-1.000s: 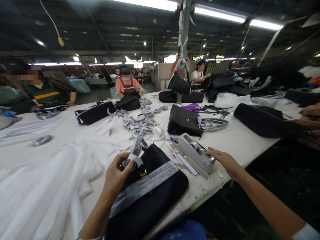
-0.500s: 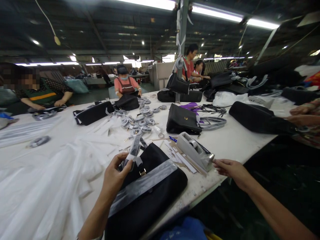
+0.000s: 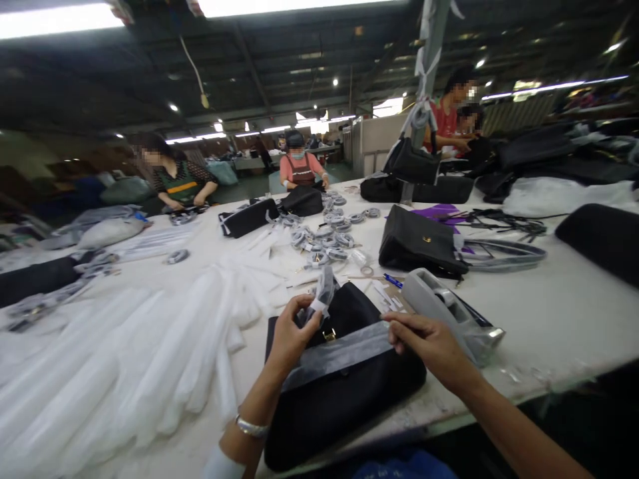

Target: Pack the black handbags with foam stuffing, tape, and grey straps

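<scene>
Bag [image 3: 349,406] at near tabletop [image 3: 544,319] edge, likely for reach; left hand [image 3: 288,334] grasps wrapped strap [image 3: 326,286]; right hand [image 3: 432,342] pinched, contents unclear.

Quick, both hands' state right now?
Left hand: closed, holding a plastic-wrapped strap.
Right hand: pinched closed over the black bag; anything held is too small to tell.

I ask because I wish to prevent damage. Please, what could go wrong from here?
The left hand pinches the wrapped bundle, which might slip. The black bag lies near the front edge of the table and could slide if pushed. The tape dispenser stands beside the right hand, so a careless sweep could knock it.
</scene>
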{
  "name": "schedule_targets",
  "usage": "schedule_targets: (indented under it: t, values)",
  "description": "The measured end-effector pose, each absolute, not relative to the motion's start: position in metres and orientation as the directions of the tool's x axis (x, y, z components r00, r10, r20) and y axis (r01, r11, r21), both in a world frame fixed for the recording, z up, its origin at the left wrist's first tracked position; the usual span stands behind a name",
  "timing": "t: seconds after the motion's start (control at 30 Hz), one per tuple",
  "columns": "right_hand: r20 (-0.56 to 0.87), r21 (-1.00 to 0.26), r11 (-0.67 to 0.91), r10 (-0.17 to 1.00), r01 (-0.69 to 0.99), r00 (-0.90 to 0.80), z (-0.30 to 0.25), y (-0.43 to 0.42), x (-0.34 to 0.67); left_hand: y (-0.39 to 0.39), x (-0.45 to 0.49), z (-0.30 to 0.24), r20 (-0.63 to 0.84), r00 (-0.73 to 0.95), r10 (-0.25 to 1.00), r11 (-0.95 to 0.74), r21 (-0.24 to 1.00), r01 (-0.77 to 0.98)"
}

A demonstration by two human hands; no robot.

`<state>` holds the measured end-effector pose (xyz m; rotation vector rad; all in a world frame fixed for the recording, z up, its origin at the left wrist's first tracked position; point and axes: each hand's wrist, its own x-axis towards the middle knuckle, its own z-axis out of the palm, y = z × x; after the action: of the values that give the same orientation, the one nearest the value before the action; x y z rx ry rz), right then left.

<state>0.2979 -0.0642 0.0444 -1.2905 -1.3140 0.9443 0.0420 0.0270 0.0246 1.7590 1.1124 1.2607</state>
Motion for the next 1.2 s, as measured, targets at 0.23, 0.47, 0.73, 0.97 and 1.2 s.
schedule_targets:
  t: [0.23,0.47,0.73,0.97,1.2]
  values:
    - [0.207,-0.978,0.211,0.968,0.009,-0.138,0.058,-0.007,0.221,0.023,0.043,0.031,0.418,0.144,0.897,-0.441,0.865,0.240]
    - [0.105,-0.982,0.121,0.988,0.143,-0.111,0.053,0.009,0.205,0.024,0.040,0.029,0.452,0.129,0.882,-0.470,0.844,0.259]
    - [0.009,-0.890,0.017,1.000,0.456,-0.019,0.026,0.014,0.222,0.025,0.027,0.043,0.322,0.152,0.934,-0.330,0.943,0.031]
    - [0.743,-0.161,0.660,0.570,0.733,-0.350,0.055,0.009,0.228,0.030,0.018,0.056,0.210,0.225,0.951,-0.227,0.973,0.049]
    - [0.540,0.278,0.830,0.281,0.483,-0.793,0.084,0.045,0.221,0.029,0.020,0.056,0.243,0.287,0.927,-0.270,0.961,0.057]
